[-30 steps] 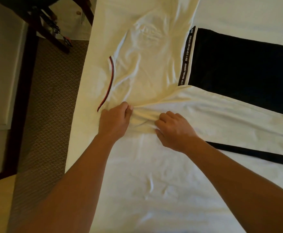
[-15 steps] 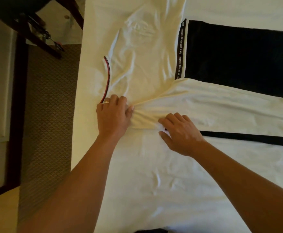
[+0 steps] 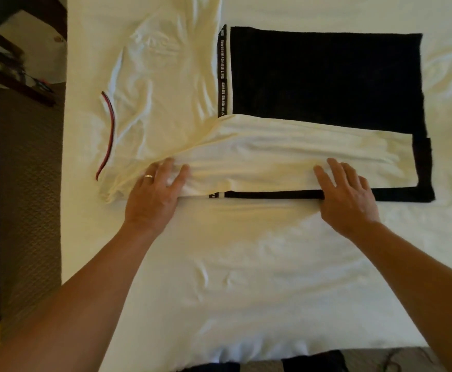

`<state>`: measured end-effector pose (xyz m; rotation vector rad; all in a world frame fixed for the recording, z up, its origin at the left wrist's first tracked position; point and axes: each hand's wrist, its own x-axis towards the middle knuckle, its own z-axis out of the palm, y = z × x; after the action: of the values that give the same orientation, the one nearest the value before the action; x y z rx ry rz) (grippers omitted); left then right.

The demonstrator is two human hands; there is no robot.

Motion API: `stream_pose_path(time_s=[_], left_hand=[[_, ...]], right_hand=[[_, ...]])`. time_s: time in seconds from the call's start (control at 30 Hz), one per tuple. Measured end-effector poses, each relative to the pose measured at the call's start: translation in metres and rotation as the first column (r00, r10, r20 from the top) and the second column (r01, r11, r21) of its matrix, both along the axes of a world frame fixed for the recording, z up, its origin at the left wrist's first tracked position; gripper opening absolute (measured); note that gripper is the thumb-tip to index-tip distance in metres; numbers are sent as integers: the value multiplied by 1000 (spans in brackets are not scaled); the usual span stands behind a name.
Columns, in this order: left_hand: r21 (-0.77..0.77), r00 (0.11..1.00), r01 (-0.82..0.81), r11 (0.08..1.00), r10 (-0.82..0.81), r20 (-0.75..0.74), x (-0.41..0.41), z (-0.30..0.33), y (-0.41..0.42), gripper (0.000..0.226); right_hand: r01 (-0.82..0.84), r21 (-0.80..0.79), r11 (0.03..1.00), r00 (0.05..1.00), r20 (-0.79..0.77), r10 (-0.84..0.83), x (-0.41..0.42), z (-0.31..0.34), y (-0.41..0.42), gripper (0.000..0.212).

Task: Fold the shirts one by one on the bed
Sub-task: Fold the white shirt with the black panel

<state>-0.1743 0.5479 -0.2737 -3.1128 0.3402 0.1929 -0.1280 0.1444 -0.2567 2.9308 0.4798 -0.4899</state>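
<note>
Two flat hands pin one fold: beneath both palms the bed (image 3: pixel 246 264) carries the shirt (image 3: pixel 326 76), its cream sleeve (image 3: pixel 286 154) laid between them. Left hand (image 3: pixel 155 194) and right hand (image 3: pixel 348 194) press with fingers spread, likely smoothing the crease.

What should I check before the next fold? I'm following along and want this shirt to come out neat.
1. Left hand flat on the folded-over side near the shoulder: ok.
2. Right hand flat on the fold toward the hem: ok.
3. Folded white strip of the shirt lying smooth: not ok, long creases run along it.
4. Near fold edge straight between the hands: ok, apart from a thin black strip showing below it.
5. Collar area flat: not ok, the chest is wrinkled.
6. Far side already folded in: not ok, it lies open on the bed.
</note>
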Motion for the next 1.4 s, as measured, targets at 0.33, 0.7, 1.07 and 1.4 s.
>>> stream_pose_path(time_s=[0.33,0.7,1.07,1.4], left_hand=[[42,999,-29,999,30,-40,-20,15,-21,51],[115,957,-67,991,96,-273,-131,48,-70,74],[82,855,-346,935,350,-382,-44,80,-90,61],[-184,912,-374,909,323,-254,122,54,-131,29]], right_hand=[[64,86,994,996,-73,-58,6,10,-76,71],[-19,-47,999,931,-366,0,-75,51,-110,68],[72,-18,997,938,-338,-74,-11,62,-91,22],[200,197,960,979,-86,-187,142,33,-71,25]])
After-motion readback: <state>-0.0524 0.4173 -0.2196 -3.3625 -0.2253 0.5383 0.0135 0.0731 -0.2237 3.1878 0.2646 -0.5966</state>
